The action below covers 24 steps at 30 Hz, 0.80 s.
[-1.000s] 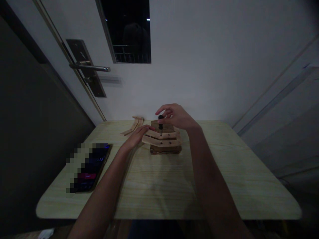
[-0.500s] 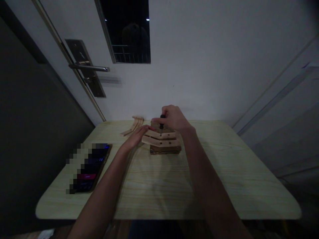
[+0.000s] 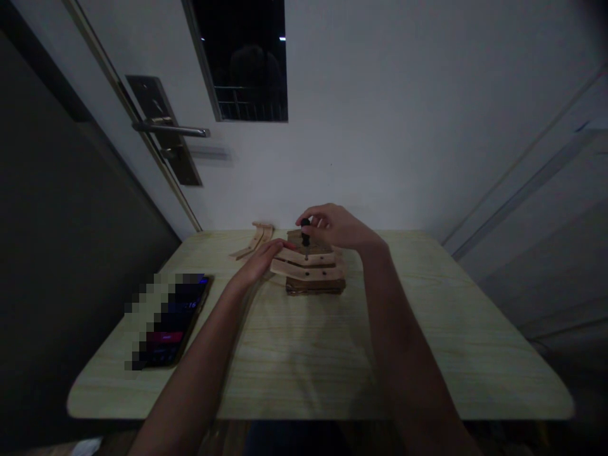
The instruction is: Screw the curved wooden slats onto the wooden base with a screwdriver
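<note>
My right hand [image 3: 332, 228] pinches the black handle of a small screwdriver [image 3: 305, 235]. The tool stands nearly upright, its tip at a dark hole or screw in the rear strip of a bent pale wooden piece [image 3: 299, 271]. Two angled strips with dark holes make up that piece, which lies across a brown, layered block [image 3: 316, 289]. My left hand [image 3: 261, 259] grips the piece's left end, fingers stretched along its rear edge; the thumb is hidden. Behind the left hand, a similar wooden piece [image 3: 256, 240] rests apart.
A phone [image 3: 178, 323], partly pixelated, lies on the left of the pale wood-grain table [image 3: 427, 329]. The table's far edge meets a white door [image 3: 370, 126] with a metal handle [image 3: 175, 130] and a dark window [image 3: 249, 63].
My right hand has shifted slightly to the right and its grip on the screwdriver handle has turned, with the fingers now more curled. The handle leans slightly left. My left hand stays put.
</note>
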### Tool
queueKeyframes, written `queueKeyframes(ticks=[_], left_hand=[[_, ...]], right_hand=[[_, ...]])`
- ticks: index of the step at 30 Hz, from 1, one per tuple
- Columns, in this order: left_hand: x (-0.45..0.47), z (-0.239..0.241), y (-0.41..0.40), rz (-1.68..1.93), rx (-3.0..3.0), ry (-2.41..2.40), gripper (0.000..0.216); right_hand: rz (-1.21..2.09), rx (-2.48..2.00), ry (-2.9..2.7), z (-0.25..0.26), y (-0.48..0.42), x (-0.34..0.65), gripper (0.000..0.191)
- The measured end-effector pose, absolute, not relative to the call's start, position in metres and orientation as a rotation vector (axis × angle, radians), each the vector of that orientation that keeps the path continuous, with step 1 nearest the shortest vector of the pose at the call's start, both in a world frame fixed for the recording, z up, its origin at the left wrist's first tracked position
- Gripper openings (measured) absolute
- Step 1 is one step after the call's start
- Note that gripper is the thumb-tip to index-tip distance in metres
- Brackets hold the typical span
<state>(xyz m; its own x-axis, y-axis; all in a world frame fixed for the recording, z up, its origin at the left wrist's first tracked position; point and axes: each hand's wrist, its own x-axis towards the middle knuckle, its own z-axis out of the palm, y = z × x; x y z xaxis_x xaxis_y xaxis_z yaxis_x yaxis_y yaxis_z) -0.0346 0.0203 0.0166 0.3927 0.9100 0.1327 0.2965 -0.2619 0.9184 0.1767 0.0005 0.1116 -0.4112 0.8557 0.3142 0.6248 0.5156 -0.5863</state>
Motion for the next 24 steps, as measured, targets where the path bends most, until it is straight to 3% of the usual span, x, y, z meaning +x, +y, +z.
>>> queueKeyframes(ticks=[6, 12, 15, 24], left_hand=[[-0.036, 0.015, 0.021, 0.897, 1.794, 1.032, 0.040], [-0.036, 0.014, 0.021, 0.869, 1.815, 1.033, 0.044], [-0.036, 0.016, 0.021, 0.866, 1.836, 1.057, 0.042], [-0.035, 0.015, 0.023, 0.879, 1.802, 1.042, 0.040]], right_hand=[[0.557, -1.177, -2.103, 0.110, 0.002, 0.182, 0.009], [0.362, -1.388, -2.078, 0.106, 0.003, 0.168, 0.029], [0.266, -1.464, -2.050, 0.103, 0.005, 0.159, 0.030], [0.573, -1.153, -2.117, 0.100, 0.007, 0.168, 0.016]])
